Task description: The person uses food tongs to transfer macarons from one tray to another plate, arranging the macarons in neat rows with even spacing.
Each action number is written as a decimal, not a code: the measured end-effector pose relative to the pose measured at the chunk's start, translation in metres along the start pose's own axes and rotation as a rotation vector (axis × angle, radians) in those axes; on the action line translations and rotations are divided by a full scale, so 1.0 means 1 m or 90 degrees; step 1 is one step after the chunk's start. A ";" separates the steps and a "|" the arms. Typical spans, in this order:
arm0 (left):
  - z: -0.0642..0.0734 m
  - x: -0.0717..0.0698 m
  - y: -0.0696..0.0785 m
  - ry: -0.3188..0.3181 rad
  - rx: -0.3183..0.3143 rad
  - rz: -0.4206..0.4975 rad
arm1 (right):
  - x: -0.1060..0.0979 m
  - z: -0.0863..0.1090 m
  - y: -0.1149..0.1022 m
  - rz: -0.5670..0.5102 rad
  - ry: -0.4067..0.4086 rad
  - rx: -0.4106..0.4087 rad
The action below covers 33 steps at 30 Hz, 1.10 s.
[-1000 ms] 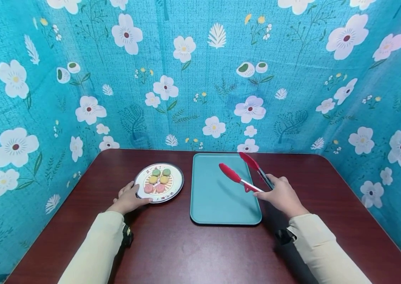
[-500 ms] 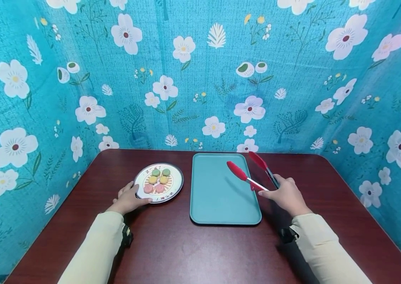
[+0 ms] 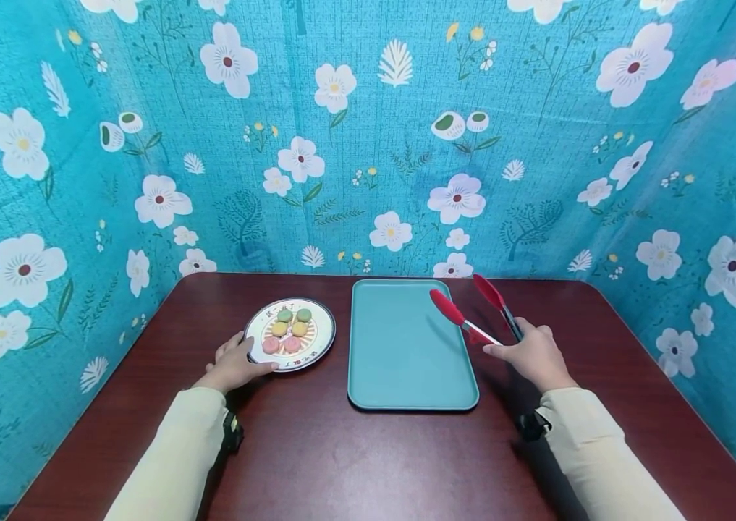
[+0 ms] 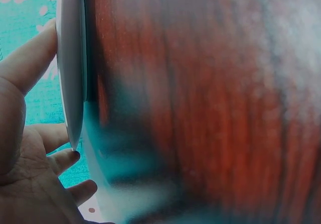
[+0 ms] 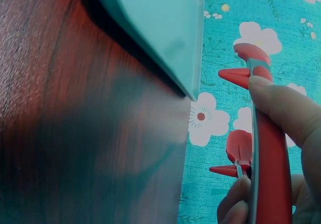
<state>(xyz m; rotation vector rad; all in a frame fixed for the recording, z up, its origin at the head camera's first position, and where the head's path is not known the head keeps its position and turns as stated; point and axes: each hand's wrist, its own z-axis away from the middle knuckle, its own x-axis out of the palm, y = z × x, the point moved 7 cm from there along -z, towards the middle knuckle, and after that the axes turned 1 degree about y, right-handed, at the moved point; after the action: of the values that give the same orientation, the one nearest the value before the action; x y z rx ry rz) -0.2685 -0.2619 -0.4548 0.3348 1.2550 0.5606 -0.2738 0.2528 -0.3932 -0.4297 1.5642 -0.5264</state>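
My left hand holds the rim of a round white plate at its lower left, the thumb on the near edge and the other fingers spread along the left side. On the plate lie pairs of small macaron-like sweets: green, yellow and pink. In the left wrist view the plate shows edge-on against the thumb and fingers. My right hand grips red-tipped tongs, their arms spread apart above the right edge of a teal tray. Nothing is between the tips.
The tray lies flat on a dark brown wooden table, right of the plate. A teal flowered cloth hangs behind the table and along both sides. A black wrist strap is on the left sleeve.
My right hand has moved right with the tongs, carrying their tips from over the tray toward its right edge. The left hand and plate stay put; the view shifts slightly.
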 end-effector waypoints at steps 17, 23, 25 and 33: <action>0.000 0.001 0.001 -0.006 0.000 -0.012 | -0.001 -0.005 0.023 -0.024 0.002 0.080; 0.000 0.000 0.002 -0.004 0.005 -0.019 | -0.002 -0.006 0.027 -0.033 0.002 0.098; 0.000 0.000 0.002 -0.004 0.005 -0.017 | -0.003 -0.007 0.029 -0.036 0.003 0.106; 0.000 0.000 0.002 -0.006 0.004 -0.009 | -0.004 -0.013 0.039 -0.026 -0.002 0.129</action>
<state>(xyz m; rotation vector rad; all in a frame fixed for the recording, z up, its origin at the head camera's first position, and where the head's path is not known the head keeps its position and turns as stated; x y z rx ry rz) -0.2688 -0.2599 -0.4534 0.3333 1.2488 0.5419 -0.2850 0.2878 -0.4117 -0.3080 1.4845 -0.7086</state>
